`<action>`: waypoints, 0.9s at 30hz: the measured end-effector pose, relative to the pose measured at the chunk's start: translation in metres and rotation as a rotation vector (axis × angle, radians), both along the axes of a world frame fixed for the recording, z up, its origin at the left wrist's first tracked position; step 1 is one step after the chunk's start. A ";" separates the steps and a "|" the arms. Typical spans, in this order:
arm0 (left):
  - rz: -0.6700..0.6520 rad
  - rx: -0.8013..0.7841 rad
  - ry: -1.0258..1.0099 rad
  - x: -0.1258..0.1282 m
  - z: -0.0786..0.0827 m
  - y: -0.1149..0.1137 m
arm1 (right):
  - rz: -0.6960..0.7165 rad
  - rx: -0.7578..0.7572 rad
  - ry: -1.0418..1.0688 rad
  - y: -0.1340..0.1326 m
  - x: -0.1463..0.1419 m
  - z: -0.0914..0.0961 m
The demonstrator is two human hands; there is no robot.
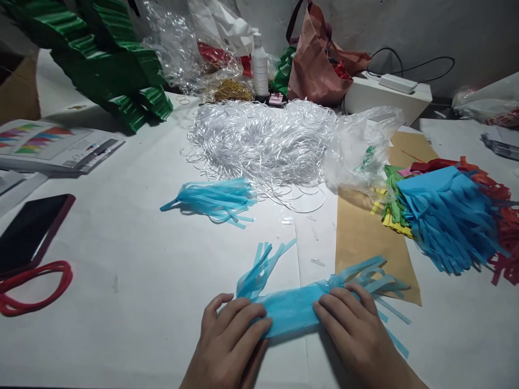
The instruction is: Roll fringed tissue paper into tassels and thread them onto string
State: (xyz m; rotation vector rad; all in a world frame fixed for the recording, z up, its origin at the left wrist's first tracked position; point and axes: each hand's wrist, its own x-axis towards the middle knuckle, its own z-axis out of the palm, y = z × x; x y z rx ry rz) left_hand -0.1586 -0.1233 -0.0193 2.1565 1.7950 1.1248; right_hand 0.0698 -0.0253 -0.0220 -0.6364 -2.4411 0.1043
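Observation:
A sheet of light blue tissue paper (298, 308) with a solid middle band and cut fringe at both ends lies near the table's front edge. My left hand (237, 335) is closed on the band's left end, its thumb mostly hidden beneath. On the right end, my right hand (352, 324) grips the band with bent fingers. Loose strips stick up beyond the left fingers and spread out past the right ones. Farther back lies a finished-looking blue tassel (219, 197) with a twisted tip pointing left.
Behind sits a heap of white string (263, 140) beside a clear plastic bag (360, 146). Fringed blue paper (454, 216) tops a colourful stack at right, near a brown envelope (365, 237). At left are a phone (34, 229), red-handled scissors (36, 286) and green crepe paper (109, 70).

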 end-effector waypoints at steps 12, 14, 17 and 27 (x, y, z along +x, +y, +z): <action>-0.030 0.011 0.027 0.000 -0.003 -0.003 | 0.138 0.061 0.135 -0.020 -0.064 0.001; -0.023 0.006 0.025 0.001 -0.003 -0.005 | 0.157 0.033 0.149 -0.019 -0.062 -0.001; -0.018 0.014 0.018 0.002 -0.005 -0.005 | 0.187 -0.009 0.148 -0.018 -0.057 -0.004; -0.035 0.083 0.012 0.000 -0.008 -0.005 | 0.151 -0.181 0.099 -0.018 -0.055 -0.007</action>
